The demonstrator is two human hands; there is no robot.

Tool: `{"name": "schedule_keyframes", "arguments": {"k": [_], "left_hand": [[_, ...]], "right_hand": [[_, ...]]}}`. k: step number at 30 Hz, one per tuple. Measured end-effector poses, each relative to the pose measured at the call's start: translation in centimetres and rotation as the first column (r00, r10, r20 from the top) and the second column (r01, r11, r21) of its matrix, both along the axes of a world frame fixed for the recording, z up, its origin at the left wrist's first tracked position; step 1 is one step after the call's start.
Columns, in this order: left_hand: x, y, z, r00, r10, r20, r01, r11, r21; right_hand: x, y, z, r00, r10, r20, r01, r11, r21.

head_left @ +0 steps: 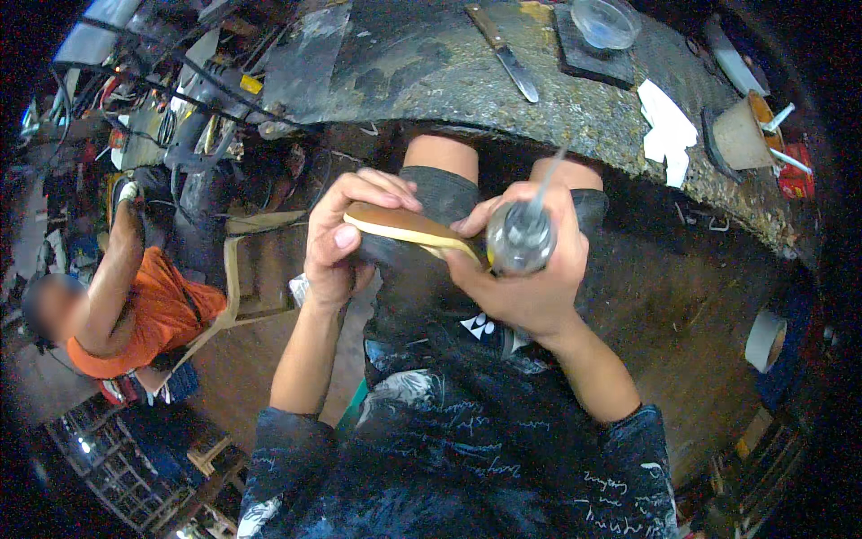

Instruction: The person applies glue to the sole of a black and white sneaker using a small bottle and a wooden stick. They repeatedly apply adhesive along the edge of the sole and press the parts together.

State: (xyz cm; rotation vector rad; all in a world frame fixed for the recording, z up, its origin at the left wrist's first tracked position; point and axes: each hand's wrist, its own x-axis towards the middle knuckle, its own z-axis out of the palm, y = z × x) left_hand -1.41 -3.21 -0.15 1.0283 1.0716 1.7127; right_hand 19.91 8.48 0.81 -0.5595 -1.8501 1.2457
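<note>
A shoe sole (395, 221), brown on top with a pale cream edge, is held above my lap, tilted with its edge toward me. My left hand (334, 238) is closed around its left end, the thumb on the edge and the fingers over the far side. My right hand (549, 292) grips a clear squeeze bottle (521, 238) with a thin, see-through nozzle pointing up and away. The thumb and a fingertip of that same hand also touch the sole's right end. Part of that end is hidden behind the fingers and bottle.
Beyond my knees runs a stained workbench (404, 72) with a knife (505, 56), a clear plastic bowl (606, 22), white paper (666, 130) and a pot (742, 135) holding brushes. At left, a person in orange (157, 314) sits near a wooden chair (235, 278).
</note>
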Motion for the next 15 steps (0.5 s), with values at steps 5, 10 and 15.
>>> {"name": "schedule_keyframes", "arguments": {"k": [5, 10, 15], "left_hand": [[-2.2, -2.8, 0.2, 0.892, -0.070, -0.446, -0.031, 0.977, -0.213], [-2.3, -5.5, 2.5, 0.874, -0.127, -0.469, -0.089, 0.907, -0.411], [-2.7, -7.1, 2.9, 0.742, -0.167, -0.649, -0.144, 0.906, -0.398]], "right_hand": [[-1.7, -2.0, -1.1, 1.000, -0.024, 0.014, 0.024, 1.000, -0.019], [-1.6, -2.7, -3.2, 0.981, 0.193, 0.004, -0.183, 0.933, -0.309], [0.5, -1.0, -4.1, 0.934, 0.331, 0.135, -0.243, 0.866, -0.437]]}}
